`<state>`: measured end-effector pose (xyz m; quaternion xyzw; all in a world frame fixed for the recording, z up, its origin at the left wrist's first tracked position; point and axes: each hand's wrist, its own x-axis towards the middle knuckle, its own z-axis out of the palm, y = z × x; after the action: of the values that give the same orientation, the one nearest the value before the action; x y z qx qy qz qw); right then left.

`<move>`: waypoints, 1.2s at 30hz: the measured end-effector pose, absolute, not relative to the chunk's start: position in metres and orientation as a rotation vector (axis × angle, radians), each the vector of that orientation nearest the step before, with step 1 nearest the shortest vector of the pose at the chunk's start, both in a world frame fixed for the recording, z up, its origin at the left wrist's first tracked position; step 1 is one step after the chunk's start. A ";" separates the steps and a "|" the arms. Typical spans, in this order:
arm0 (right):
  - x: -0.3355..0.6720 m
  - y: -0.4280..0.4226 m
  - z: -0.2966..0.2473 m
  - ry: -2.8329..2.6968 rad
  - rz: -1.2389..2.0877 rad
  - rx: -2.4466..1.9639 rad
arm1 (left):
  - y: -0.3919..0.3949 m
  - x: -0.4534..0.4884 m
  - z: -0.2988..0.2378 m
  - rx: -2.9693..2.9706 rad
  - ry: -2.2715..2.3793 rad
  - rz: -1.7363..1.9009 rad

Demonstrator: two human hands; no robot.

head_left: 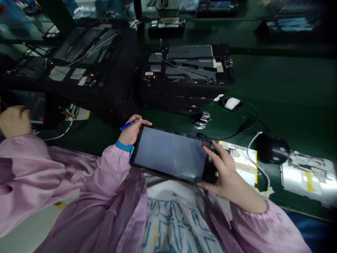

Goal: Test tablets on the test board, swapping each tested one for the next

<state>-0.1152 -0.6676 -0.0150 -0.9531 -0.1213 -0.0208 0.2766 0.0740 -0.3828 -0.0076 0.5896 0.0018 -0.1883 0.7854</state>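
A dark tablet [172, 153] with a lit grey screen is held between my two hands, just above my lap at the bench's front edge. My left hand [131, 131] grips its left end, index finger along the top corner. A blue pen [128, 125] is tucked in that same hand, and a blue band circles the wrist. At the right end, my right hand [223, 168] has its thumb on the lower edge and a finger on the screen's upper right corner, near a small dark reddish patch. The fingers beneath the tablet are hidden.
Stacked black device housings [186, 95] stand behind the tablet, with a taller stack [116, 70] to the left. A metal-topped round object [201, 120], cable coil [232, 103], black mouse [273, 148] and silver opened device [310, 179] lie rightward. A co-worker's hand [15, 121] is at far left.
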 end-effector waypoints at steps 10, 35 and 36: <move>-0.115 -0.668 -0.019 -0.295 -0.062 -2.568 | -0.382 0.076 -0.006 1.246 -0.005 -0.434; -0.122 -0.590 -0.013 -0.638 -0.281 -2.673 | -0.385 0.071 -0.008 1.235 0.027 -0.422; -0.121 -0.589 -0.012 -0.639 -0.274 -2.677 | -0.384 0.071 -0.008 1.233 0.025 -0.422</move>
<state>-0.1214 -0.5894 -0.0121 -0.9508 -0.2270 -0.0972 0.1869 0.0706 -0.3844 -0.0077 0.5736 0.0118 -0.1965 0.7951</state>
